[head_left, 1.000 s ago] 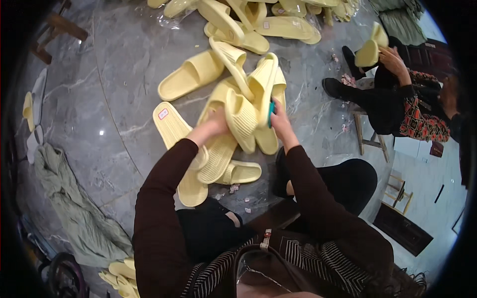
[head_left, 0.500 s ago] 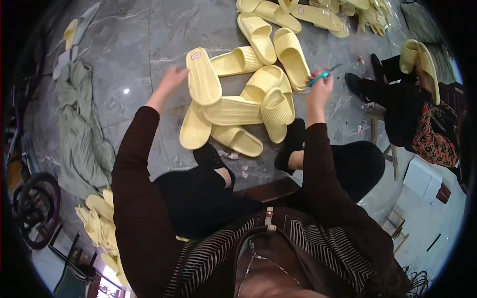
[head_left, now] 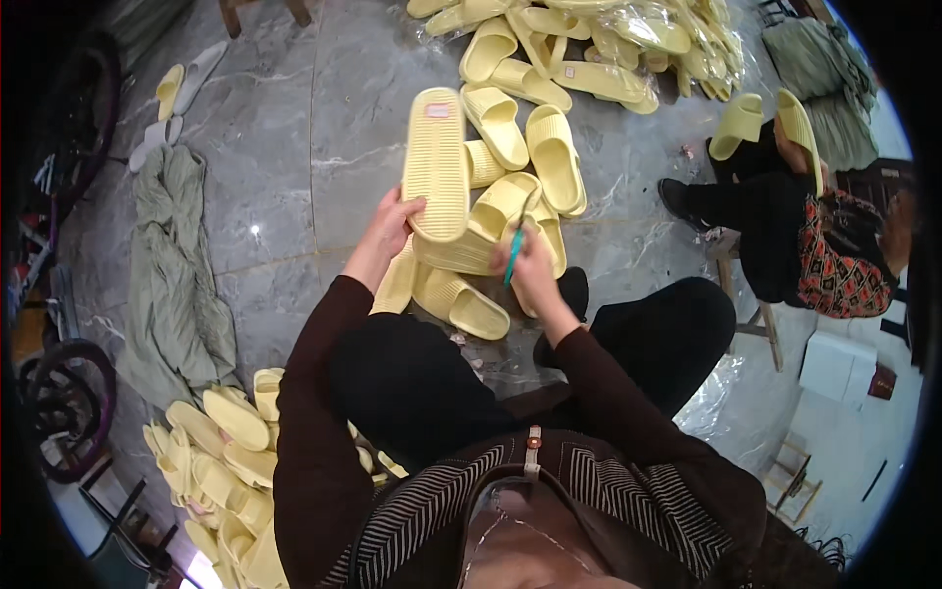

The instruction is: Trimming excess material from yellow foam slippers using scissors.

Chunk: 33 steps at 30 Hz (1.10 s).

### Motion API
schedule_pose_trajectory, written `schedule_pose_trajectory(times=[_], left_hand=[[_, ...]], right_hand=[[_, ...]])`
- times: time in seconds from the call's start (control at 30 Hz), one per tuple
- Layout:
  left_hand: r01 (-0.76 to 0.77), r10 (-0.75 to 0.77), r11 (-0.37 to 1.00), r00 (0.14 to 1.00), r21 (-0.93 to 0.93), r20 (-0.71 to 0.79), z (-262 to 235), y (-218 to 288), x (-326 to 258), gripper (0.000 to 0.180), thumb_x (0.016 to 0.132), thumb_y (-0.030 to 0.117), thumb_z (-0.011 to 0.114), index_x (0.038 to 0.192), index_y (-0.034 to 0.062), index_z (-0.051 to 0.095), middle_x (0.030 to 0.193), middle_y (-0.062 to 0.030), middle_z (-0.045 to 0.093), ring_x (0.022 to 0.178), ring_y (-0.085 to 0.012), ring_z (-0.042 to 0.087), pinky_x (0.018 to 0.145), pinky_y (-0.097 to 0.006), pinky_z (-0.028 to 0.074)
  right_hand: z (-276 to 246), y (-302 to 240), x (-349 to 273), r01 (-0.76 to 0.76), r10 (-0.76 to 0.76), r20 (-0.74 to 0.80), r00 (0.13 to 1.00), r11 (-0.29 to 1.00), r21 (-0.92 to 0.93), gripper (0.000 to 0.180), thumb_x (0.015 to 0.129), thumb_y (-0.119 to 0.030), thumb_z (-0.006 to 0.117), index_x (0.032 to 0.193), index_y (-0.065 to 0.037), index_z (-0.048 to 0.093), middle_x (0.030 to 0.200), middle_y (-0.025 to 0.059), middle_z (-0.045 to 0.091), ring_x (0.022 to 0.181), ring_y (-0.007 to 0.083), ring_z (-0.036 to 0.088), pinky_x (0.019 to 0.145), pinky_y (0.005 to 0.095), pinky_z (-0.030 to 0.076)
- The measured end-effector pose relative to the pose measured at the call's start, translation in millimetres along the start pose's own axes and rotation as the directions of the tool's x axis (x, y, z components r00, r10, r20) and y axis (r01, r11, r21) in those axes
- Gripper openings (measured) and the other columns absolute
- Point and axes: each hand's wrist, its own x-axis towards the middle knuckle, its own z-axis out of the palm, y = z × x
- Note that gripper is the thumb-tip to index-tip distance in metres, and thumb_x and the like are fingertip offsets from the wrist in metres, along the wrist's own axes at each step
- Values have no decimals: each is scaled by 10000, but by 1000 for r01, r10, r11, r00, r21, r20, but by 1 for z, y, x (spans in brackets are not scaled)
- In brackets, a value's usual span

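Observation:
My left hand (head_left: 390, 224) grips a yellow slipper (head_left: 436, 162) near its lower end. Its ribbed sole faces me, with a small pale label at the top. My right hand (head_left: 532, 267) is closed around a teal-handled tool (head_left: 514, 255) with a thin, slightly curved metal tip; its exact kind is unclear. That tip points up, apart from the held slipper and over the pile. Beneath both hands, several yellow slippers lie overlapping on the floor, including one slipper (head_left: 461, 299) near my feet and another (head_left: 556, 157) farther right.
Bagged yellow slippers (head_left: 653, 34) lie at the far side. More slippers (head_left: 235, 481) are heaped at my left, beside a grey-green cloth (head_left: 172, 275). At right, another person (head_left: 751, 226) sits holding slippers. The floor (head_left: 343, 128) is grey tile.
My left hand has taken hold of the slipper and lifted it off the pile. My right hand has moved left and nearer to me, with the tool now upright. The view has shifted.

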Motion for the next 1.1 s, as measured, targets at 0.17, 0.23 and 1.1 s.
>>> schedule_pose_trajectory(times=[0.17,0.23,1.1], left_hand=[[22,-134,937,944,349,301,87,77,-81,481,808,40,554,1250,-6,369,1132,-124,533,1000,-212,555,826,-333,482],[30,-191,909,917,417,349,112,90,-111,484,800,38,560,1246,-9,377,1103,-123,549,970,-208,569,791,-311,498],[-543,713,-188,498,818,494,177,12,-200,77,763,-11,591,820,15,546,912,-69,514,823,-198,491,688,-280,428]], right_hand=[[-5,-97,38,285,-224,-230,947,917,280,454,792,-95,607,1170,19,383,883,84,579,786,140,578,646,238,473],[-3,-122,32,279,-265,-94,960,857,432,484,762,-53,618,1184,31,397,932,89,577,834,135,569,673,235,472],[-14,-98,-105,405,-399,156,904,914,-10,438,723,-1,635,1128,48,475,815,21,577,694,56,522,601,190,425]])
